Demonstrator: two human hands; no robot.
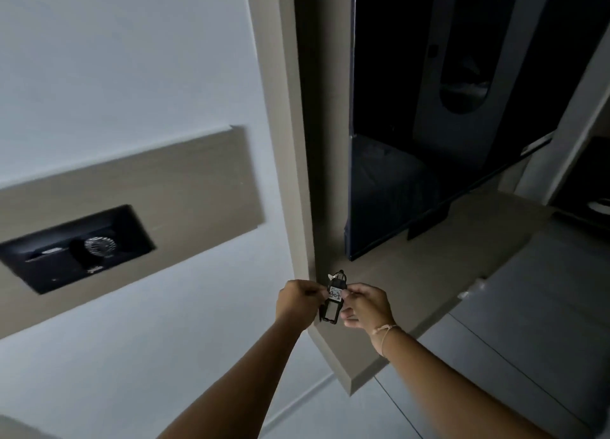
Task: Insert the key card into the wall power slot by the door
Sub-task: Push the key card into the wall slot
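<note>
The left half of the frame is filled by a pale wall (125,59), across which a tan panel (185,187) is laid as a slanted band, its right end stopping short of the door frame. To the right of centre a tall beige door frame (297,141) is seen, its near edge running down from the upper middle to the lower middle of the frame, where its foot ends in a square corner on the grey floor (515,333). Beyond the frame edge a dark room is seen through the opening (462,75) in the upper right, unlit and hard to read. Open floor lies at the lower right, crossed by thin tile joints. In the left middle of the frame a black wall power slot (76,249) is set into the tan panel, with a thin slit on its left part and a round ribbed knob (99,246) at its centre; bare wall lies between it and the hands. At the lower middle, just in front of the door frame's edge, the key card (332,303) is held upright between both hands, a black tag with a white label and a metal ring on top. Its left side is pinched by the left hand (297,305), its right side by the right hand (368,306), whose wrist bears a thin cord bracelet (384,329). The card is well apart from the slot.
</note>
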